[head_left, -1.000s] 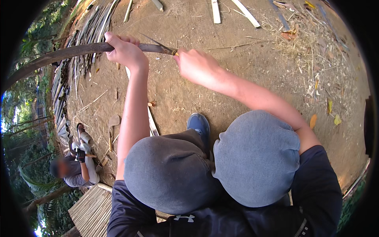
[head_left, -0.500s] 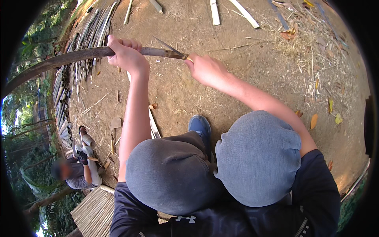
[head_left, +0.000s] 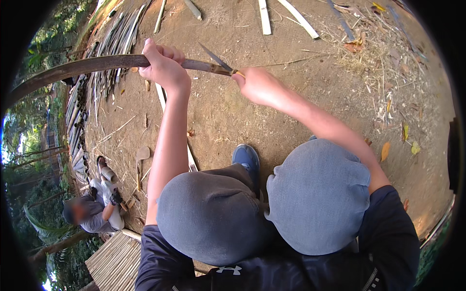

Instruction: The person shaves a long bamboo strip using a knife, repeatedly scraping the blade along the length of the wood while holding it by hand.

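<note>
A long brown bamboo strip (head_left: 104, 63) runs from the far left edge to the middle of the picture, looking curved in this wide view. My left hand (head_left: 165, 65) is wrapped round it, a short way from its right end. My right hand (head_left: 259, 85) is closed on a knife at that end. The knife's narrow pointed blade (head_left: 215, 56) slants up and to the left, crossing close above the strip. The knife's handle is mostly hidden by my fingers, and I cannot tell whether the edge touches the bamboo.
Bamboo poles (head_left: 75, 121) and thin strips (head_left: 114, 41) lie along the left. A co-worker (head_left: 99, 208) sits lower left, near a slatted bamboo platform (head_left: 114, 262). Pale strips (head_left: 264, 17) lie ahead; shavings and dry leaves (head_left: 383, 72) litter the right. My knees are close below.
Both hands and the bamboo strip have shifted slightly right in the picture. The knife blade stands a little steeper against the strip. The co-worker's hands have moved apart.
</note>
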A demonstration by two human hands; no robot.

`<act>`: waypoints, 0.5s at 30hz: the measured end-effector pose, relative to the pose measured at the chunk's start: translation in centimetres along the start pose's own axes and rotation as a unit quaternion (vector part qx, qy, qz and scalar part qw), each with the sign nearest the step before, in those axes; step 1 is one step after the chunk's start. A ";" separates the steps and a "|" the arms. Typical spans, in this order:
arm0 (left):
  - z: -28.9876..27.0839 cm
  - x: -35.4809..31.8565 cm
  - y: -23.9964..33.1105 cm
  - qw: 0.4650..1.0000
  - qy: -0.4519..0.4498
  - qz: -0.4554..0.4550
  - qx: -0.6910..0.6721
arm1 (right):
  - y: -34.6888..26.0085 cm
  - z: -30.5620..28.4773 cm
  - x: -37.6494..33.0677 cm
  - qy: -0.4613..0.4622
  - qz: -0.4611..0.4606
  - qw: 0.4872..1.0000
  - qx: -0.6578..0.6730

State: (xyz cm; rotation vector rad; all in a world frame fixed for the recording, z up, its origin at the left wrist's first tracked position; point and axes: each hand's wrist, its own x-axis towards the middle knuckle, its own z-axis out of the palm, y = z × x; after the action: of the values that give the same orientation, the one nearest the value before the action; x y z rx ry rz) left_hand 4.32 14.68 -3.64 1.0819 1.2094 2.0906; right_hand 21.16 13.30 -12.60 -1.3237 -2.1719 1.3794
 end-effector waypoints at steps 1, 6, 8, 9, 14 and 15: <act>0.2 -0.4 0.4 1.000 0.019 0.003 0.008 | -0.6 0.3 -1.0 0.001 -0.032 0.999 0.015; -0.4 0.1 0.1 0.996 0.077 0.017 0.032 | -2.1 0.7 -0.2 -0.043 -0.006 0.999 0.009; -1.3 0.9 -0.2 0.996 0.079 0.017 0.030 | -2.5 0.5 -0.1 -0.027 -0.038 0.999 -0.026; -1.3 0.7 -0.1 0.995 0.091 0.015 0.034 | -2.8 0.7 -0.3 -0.024 -0.053 0.997 -0.042; -2.1 1.1 -0.3 0.991 0.128 -0.012 0.032 | -2.5 0.6 0.4 -0.032 -0.034 0.997 -0.057; -1.8 0.9 -0.3 0.990 0.135 -0.007 0.032 | -3.3 0.3 -0.2 -0.030 -0.041 0.997 -0.054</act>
State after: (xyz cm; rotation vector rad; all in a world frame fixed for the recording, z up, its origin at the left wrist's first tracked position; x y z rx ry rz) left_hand 2.29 14.59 -4.04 0.8322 1.4147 2.2544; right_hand 19.28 12.48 -10.05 -1.2290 -2.3435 1.3048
